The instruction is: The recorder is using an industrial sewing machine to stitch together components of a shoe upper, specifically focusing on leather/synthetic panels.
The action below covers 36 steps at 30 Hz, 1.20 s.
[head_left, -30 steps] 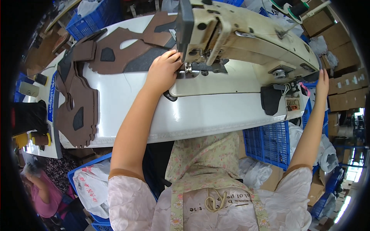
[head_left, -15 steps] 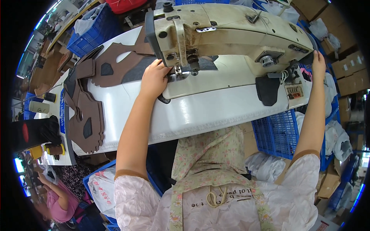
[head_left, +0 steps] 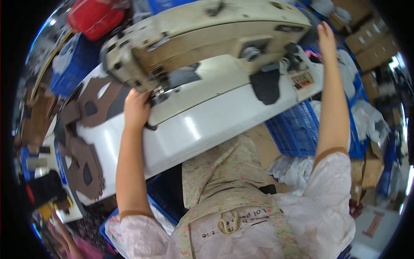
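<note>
A cream sewing machine [head_left: 185, 47] stands across the white table, blurred by motion. Beside its presser foot [head_left: 160, 90] is my left hand [head_left: 137, 110], its fingertips partly hidden at the machine head, so its grip does not show clearly. Brown and dark grey cut pieces [head_left: 101, 101] lie just left of this hand, and a dark grey piece [head_left: 183, 77] shows under the machine arm. At the far right end my right hand [head_left: 327, 41] has its fingers closed against the dark handwheel [head_left: 307, 26].
More brown pieces [head_left: 82, 166] are stacked at the table's left end. A black flap [head_left: 265, 86] hangs on the machine's near side. Blue crates [head_left: 293, 129] with plastic bags stand below right. Another person's arm [head_left: 64, 235] shows at lower left.
The whole view has shifted and tilted, with the machine now farther left and its right end higher. Both hands keep their places at the presser foot and the handwheel.
</note>
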### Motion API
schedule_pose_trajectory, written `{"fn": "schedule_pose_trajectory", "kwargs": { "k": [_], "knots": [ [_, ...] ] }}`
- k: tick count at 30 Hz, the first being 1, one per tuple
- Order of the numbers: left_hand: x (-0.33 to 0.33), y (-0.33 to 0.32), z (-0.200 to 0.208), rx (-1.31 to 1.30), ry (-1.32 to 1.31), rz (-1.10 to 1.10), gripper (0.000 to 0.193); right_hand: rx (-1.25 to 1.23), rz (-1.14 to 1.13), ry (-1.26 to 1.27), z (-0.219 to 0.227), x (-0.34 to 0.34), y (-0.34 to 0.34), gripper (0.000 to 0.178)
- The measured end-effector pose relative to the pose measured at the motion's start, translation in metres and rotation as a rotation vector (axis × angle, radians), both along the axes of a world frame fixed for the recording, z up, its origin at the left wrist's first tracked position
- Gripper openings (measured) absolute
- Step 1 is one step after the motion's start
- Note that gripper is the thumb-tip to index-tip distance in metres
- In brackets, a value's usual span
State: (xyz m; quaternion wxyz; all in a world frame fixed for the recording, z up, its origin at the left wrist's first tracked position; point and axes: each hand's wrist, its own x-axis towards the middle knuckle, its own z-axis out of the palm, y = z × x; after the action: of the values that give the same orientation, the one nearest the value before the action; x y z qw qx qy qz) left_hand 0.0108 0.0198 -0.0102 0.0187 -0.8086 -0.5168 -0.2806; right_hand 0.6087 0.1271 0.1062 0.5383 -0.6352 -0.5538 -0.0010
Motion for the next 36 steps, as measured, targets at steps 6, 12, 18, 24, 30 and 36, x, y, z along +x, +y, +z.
{"fn": "schedule_pose_trajectory", "kwargs": {
  "k": [6,12,18,24,30,36],
  "knots": [
    [0.007,0.003,0.010,-0.034,0.012,-0.004,0.051,-0.561,0.244,-0.470,-0.066,0.022,-0.093,0.016],
    [0.012,0.007,0.006,-0.105,0.035,0.025,0.049,-0.713,0.364,-0.618,-0.080,0.032,-0.115,0.015],
    [0.006,0.005,0.021,-0.158,0.115,-0.016,0.048,-0.414,0.268,-0.123,-0.076,0.012,-0.126,0.009],
    [0.009,0.016,0.022,-0.008,0.131,-0.113,0.047,-0.301,0.442,1.320,-0.054,-0.049,-0.154,0.023],
    [0.002,0.014,0.018,0.037,0.119,-0.032,0.032,-0.626,1.000,1.190,-0.015,-0.266,-0.182,0.008],
    [0.002,0.018,0.002,-0.120,0.103,0.058,0.024,0.010,0.847,0.183,-0.037,-0.429,-0.193,0.082]
  ]
}}
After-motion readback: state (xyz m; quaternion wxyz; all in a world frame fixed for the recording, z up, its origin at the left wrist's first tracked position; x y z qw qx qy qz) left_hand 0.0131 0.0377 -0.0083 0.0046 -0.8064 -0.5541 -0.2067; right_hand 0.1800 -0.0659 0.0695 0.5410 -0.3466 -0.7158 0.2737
